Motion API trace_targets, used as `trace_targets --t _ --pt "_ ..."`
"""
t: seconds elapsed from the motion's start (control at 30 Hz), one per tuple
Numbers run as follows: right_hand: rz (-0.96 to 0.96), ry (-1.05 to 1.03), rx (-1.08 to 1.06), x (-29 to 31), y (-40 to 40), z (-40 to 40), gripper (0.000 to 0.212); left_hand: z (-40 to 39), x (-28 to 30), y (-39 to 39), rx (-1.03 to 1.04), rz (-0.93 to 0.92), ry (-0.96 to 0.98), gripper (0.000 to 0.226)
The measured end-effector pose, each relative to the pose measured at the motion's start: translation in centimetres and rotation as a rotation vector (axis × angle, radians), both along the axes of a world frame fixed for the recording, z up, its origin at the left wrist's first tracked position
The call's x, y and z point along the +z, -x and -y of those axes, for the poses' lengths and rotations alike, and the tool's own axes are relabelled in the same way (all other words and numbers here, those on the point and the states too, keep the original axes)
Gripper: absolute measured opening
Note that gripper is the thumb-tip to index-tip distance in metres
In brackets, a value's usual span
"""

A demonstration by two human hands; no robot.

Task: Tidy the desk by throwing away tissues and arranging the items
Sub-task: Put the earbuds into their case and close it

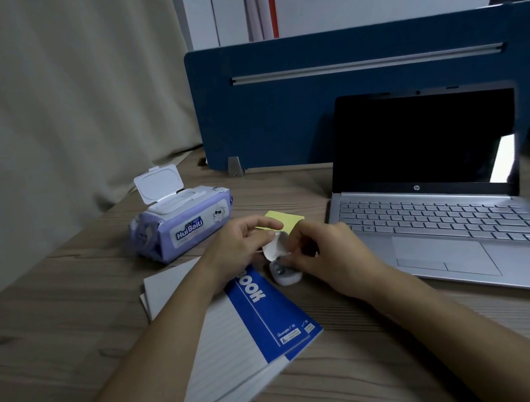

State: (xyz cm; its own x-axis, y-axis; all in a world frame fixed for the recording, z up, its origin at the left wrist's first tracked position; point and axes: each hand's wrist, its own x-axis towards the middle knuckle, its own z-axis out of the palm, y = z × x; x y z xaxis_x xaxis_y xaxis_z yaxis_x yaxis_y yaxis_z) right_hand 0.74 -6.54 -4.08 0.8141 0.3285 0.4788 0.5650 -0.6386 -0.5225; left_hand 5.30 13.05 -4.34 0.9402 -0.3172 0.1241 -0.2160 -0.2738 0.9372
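Item: small white earbud case (281, 266), lid hinged open, lying on the worktop (72, 322) just beside the top edge of the blue notebook (269, 312) and directly between the 2 hands. Base sat nearest the viewer; raised lid (273, 244) stood on the far side, so the case's open mouth faced up and toward the right hand. Long axis of the base ran roughly left to right.

Left hand (245, 246): fingers extended and loosely curved, grip touching the outer side of the lid; whether it pinched the lid could not be told.

Right hand (326, 256): fingers curled in over the case, grip closed about the base or its contents; which exactly was hidden by the fingers. Right hand was the nearer to the base.

Judgement: the coming move appeared to turn on swinging the lid down toward the viewer onto the base.

Adjacent: yellow sticky notes (287, 219) just behind the hands; wet-wipes pack (182, 225), flap up, to the left; open laptop (440, 214) to the right. No loose tissues visible.
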Motion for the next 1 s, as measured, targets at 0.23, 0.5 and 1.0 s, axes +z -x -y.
trace_targets --t 0.23,0.5,1.0 --pt "-0.08 -0.093 0.08 0.3 0.4 -0.1 0.011 0.0 -0.1 -0.1 0.01 0.019 -0.012 0.03" --pt "-0.198 -0.189 0.167 0.6 0.7 0.2 0.026 0.0 -0.1 -0.1 0.054 0.046 -0.045 0.022" --pt "0.133 0.241 -0.308 -0.9 -3.0 2.6 0.018 -0.3 -0.5 -0.7 0.173 0.089 -0.031 0.013"
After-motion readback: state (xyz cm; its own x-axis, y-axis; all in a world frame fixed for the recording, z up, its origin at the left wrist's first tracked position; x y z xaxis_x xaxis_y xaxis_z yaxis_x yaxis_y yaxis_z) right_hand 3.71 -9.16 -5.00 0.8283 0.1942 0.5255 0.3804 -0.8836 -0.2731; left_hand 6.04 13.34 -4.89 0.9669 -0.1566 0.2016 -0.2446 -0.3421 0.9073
